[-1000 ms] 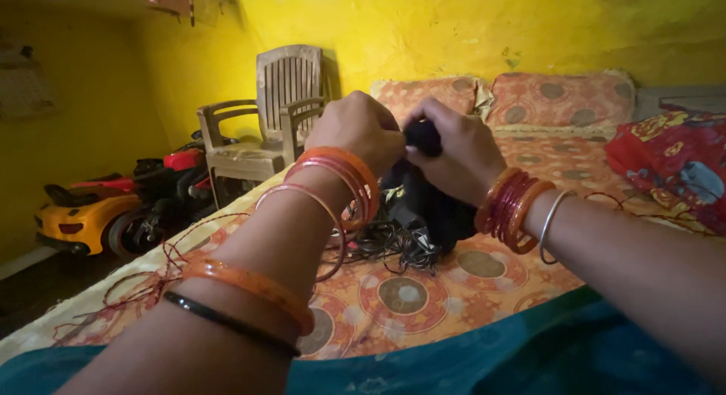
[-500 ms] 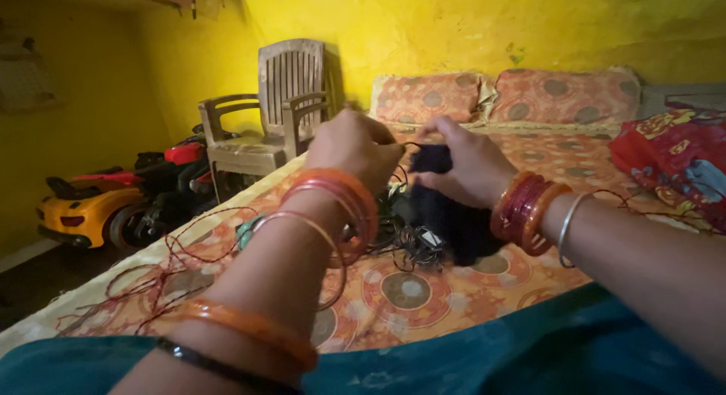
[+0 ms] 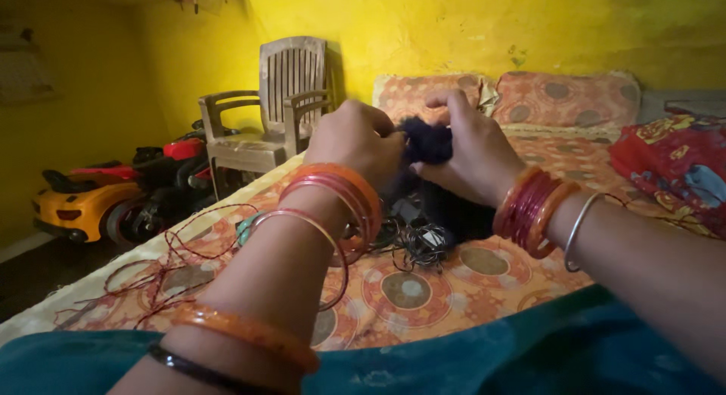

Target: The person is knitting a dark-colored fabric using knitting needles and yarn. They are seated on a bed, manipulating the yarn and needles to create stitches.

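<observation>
Head view, looking down over a bed. Near the centre of the frame, the left hand point(image 3: 357, 141) and right hand point(image 3: 469, 149) meet around a dark, fuzzy bundle of yarn-like fibre point(image 3: 426, 141), raised above the patterned bedsheet point(image 3: 469, 289). Both hands are curled closed on it: the left pinches the bundle's left edge, while the right wraps it from behind, fingers arched over the top. More of the dark mass point(image 3: 454, 213) hangs down just below the hands, touching a tangle of thin dark strands point(image 3: 408, 244) lying on the sheet. Loose red thread point(image 3: 174, 262) trails across the lower left of the bed. A plastic chair point(image 3: 265, 111) stands at upper left, and two pillows point(image 3: 563, 100) lie against the yellow wall. Likely risks: the hanging fibre may snag the strands beneath and drag them up, or the stacked bangles point(image 3: 344, 194) may catch loose threads as the wrists turn.
</observation>
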